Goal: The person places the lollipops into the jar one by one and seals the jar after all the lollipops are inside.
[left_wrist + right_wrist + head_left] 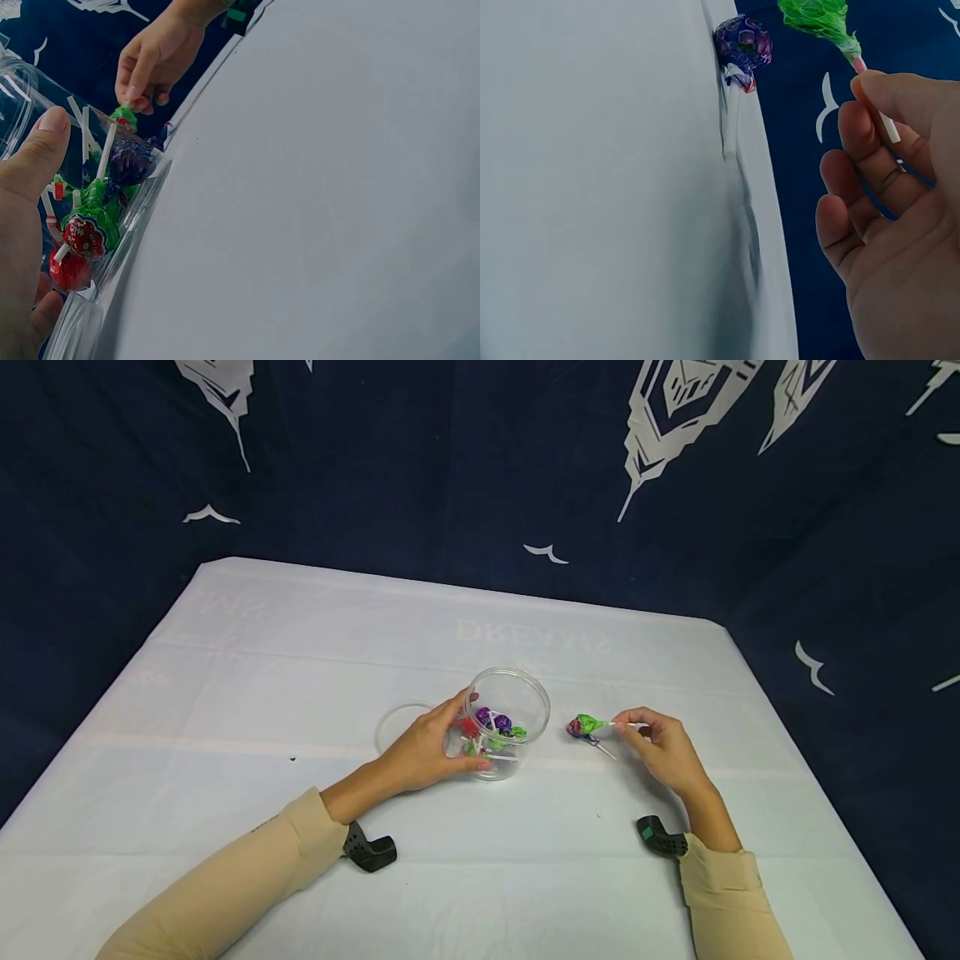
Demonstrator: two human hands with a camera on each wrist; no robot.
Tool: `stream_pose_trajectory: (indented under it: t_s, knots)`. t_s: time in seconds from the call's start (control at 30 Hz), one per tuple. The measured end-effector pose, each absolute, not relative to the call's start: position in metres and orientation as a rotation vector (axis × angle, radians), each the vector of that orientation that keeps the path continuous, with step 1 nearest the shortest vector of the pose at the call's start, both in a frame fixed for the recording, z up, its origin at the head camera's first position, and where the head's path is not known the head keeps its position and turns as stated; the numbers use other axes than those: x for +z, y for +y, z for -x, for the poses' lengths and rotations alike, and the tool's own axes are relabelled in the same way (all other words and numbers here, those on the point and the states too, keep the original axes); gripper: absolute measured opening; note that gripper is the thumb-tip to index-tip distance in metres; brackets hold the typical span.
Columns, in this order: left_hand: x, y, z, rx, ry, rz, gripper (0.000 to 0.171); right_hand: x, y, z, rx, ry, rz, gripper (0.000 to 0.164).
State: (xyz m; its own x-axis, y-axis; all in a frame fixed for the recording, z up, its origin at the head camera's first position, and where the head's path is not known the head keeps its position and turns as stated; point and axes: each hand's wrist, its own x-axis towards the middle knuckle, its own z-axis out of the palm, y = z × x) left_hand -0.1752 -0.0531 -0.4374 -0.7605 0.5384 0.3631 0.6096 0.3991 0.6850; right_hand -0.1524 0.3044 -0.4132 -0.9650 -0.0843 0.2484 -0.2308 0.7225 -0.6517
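Note:
My left hand (pixel 425 750) grips a clear plastic jar (pixel 512 762) from its left side, thumb across the front. Inside the jar lie several wrapped lollipops, among them a purple one (pixel 132 161), a green-and-red one (pixel 86 234) and a red one (pixel 71 270). To the right of the jar, my right hand (pixel 663 750) pinches the white stick of a green-wrapped lollipop (pixel 817 16) between thumb and index finger. Its other fingers are loosely bent. Beneath that lollipop, a purple-wrapped lollipop (pixel 742 43) lies on the table with its stick toward me.
A clear round lid (pixel 381 727) lies on the white-covered table (pixel 225 693), partly behind the left hand. A tiny dark speck (pixel 292 759) is farther left. Behind the table hangs a dark blue cloth (pixel 420 468) with white prints.

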Motion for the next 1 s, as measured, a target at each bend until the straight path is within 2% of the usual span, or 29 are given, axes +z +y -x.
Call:
stream_pose_trajectory:
  t_s: [0.2, 0.37, 0.73, 1.0]
  knots:
    - [-0.437, -0.054, 0.175, -1.301, -2.561, 1.042, 0.104, -0.393, 0.288, 0.146, 1.108, -2.684, -0.28, 0.012]
    - [-0.438, -0.054, 0.176, -1.303, -2.551, 1.051, 0.103, -0.374, 0.274, 0.14, 1.083, -2.683, -0.243, 0.015]
    - [-0.438, -0.054, 0.175, -1.309, -2.552, 1.05, 0.103, -0.39, 0.292, 0.158, 1.146, -2.666, -0.233, 0.022]
    - [-0.437, -0.054, 0.175, -1.309, -2.541, 1.057, 0.102, -0.384, 0.287, 0.165, 1.177, -2.64, -0.226, 0.029]
